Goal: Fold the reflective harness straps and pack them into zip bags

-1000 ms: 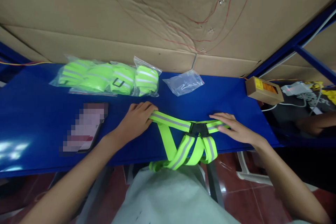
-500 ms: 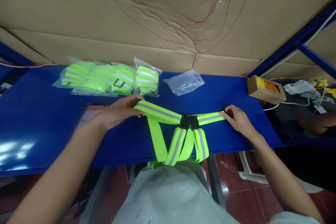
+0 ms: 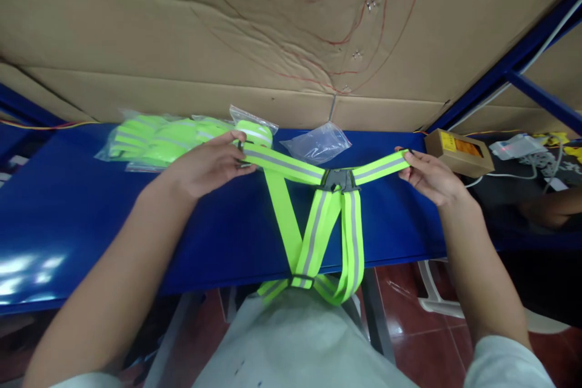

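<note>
A neon-green reflective vest made of straps with grey stripes is stretched between my two hands above the front of the table. My left hand pinches one strap end beside a black buckle. The other strap end is gripped in the fingers of my right hand. Between them sits a dark connector piece, where the straps meet. Loops hang below it, over the table edge and against my shirt, with a black slider at the bottom.
Several bagged green vests lie along the back left of the blue table. A clear plastic bag rests behind the connector. To the right stand a cardboard box, cables and another person's arm. A cardboard wall closes off the back.
Both hands have risen, lifting the vest higher off the table. The strap in my right hand now slopes upward, and the hanging loops have straightened, with the bottom slider showing.
</note>
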A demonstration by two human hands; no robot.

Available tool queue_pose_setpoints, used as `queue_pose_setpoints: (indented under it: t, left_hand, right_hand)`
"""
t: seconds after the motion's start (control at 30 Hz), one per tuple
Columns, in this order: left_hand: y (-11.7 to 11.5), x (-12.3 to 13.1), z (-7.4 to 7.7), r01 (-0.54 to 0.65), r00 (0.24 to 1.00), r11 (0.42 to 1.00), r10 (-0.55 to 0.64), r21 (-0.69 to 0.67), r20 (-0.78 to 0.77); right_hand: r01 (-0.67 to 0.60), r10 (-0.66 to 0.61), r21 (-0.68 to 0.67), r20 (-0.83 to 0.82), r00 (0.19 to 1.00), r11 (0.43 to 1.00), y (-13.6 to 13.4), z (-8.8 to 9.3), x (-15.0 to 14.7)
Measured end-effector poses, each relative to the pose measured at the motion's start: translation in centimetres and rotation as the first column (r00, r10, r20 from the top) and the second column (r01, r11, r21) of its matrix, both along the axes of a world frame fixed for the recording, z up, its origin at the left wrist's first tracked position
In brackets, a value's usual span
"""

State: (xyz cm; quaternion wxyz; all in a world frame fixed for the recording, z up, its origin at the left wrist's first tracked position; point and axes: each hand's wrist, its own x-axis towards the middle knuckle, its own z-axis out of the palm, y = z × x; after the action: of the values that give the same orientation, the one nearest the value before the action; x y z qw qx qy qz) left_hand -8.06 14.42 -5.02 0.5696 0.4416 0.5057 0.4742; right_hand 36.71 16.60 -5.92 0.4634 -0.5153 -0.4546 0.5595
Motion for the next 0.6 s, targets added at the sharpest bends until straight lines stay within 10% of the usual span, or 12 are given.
queue_pose_setpoints:
  t: [0.13,0.27,0.6]
  left_hand:
    - [2.4,1.2,0.8,-0.155,0.986,0.986,0.15,0.059,0.076]
    - [5.0,1.9,-0.9,-0.227,0.933,0.942,0.283,0.247,-0.223]
    - [6.4,3.9,-4.5,-0.127,0.733,0.898,0.372,0.422,-0.57]
  right_hand:
    - [-0.006,0.007,0.039,-0.028,1.0,0.999,2.2,0.8,0.7]
    - [0.105,-0.104,0.053,-0.012,0.994,0.993,3.9,-0.6,0.3]
    - [0.231,-0.231,-0.017,0.015,0.973,0.973,5.5,-5.3,-1.2]
